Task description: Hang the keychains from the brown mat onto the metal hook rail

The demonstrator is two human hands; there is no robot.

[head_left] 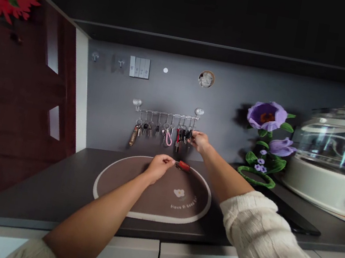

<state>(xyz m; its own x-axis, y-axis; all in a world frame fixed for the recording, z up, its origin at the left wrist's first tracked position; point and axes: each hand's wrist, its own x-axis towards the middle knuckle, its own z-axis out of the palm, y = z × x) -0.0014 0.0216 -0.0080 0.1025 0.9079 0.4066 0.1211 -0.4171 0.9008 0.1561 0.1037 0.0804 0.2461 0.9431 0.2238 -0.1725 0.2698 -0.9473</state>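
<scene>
Over the brown, white-rimmed oval fabric mat (123, 182), the left hand (160, 165) pinches a small red fob (183, 165) by one end; loose fingers could drop it. Beyond, the right hand (199, 142) reaches black-headed metal keys (189, 134) on the silver metal hook rail (168, 114), fingers clamped or not, I cannot tell; bumping could unhook neighbours.

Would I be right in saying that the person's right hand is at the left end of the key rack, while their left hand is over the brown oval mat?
Not quite: the head view shows the right hand at the right end of the key rack, not the left. The left hand is indeed over the brown oval mat.
</scene>
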